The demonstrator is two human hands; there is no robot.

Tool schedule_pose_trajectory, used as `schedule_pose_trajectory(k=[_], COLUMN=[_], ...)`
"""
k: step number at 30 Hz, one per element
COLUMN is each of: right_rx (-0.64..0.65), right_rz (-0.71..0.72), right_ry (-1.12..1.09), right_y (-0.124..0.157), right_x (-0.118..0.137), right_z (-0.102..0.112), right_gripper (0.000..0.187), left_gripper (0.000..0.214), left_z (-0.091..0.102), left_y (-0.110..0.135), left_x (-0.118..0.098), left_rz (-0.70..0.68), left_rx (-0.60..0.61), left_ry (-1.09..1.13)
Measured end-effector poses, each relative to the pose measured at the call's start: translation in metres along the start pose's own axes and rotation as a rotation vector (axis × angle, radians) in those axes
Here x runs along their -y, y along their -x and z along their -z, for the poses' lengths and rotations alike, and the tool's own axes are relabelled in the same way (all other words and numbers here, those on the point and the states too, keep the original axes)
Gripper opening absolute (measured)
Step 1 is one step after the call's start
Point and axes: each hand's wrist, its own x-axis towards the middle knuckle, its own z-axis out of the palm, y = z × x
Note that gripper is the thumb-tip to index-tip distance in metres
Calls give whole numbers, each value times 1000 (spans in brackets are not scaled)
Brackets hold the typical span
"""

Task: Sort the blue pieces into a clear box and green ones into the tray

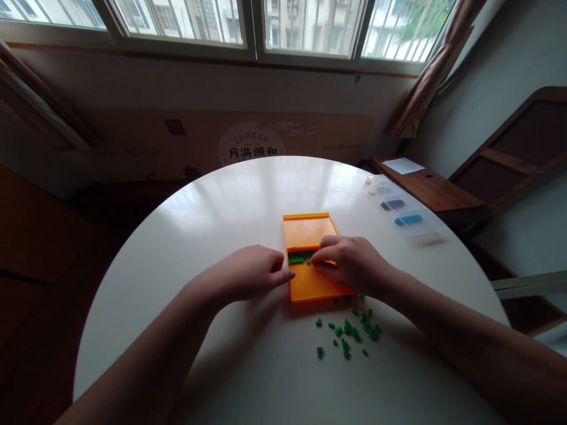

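An orange plastic case [316,286] lies on the table, its hinged half [308,230] folded back. Across its middle, a row of small green bricks [295,258] sits at the left. My right hand [349,260] reaches over the case from the right, thumb and fingers pinched at a small green brick [309,261] beside that row; the fingers partly hide the spot. My left hand [254,271] is at the left edge of the case, fingers curled and thumb tip on the rim. Loose green bricks [348,327] lie scattered in front of the case.
Clear plastic boxes [419,230] stand along the table's right side, one with blue pieces [408,219], another with dark ones [392,205]. The round white table [146,283] curves around the work. Behind its right edge is a brown wooden surface [436,186] with white paper [403,166].
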Motion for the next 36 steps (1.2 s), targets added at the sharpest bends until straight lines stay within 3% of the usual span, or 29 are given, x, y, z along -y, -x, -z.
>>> schedule_pose_trajectory(k=[13, 36], right_rx=[-48, -55], right_rz=[41, 10], right_ry=[-39, -40], right_y=[-6, -4], right_x=[-4, -3], right_z=[-10, -8], right_gripper=[18, 18], left_gripper=[49, 48], left_z=[0, -1], left_y=[1, 0], left_x=[0, 0], left_rz=[-4, 4], left_rx=[-8, -8], left_ry=[-11, -1])
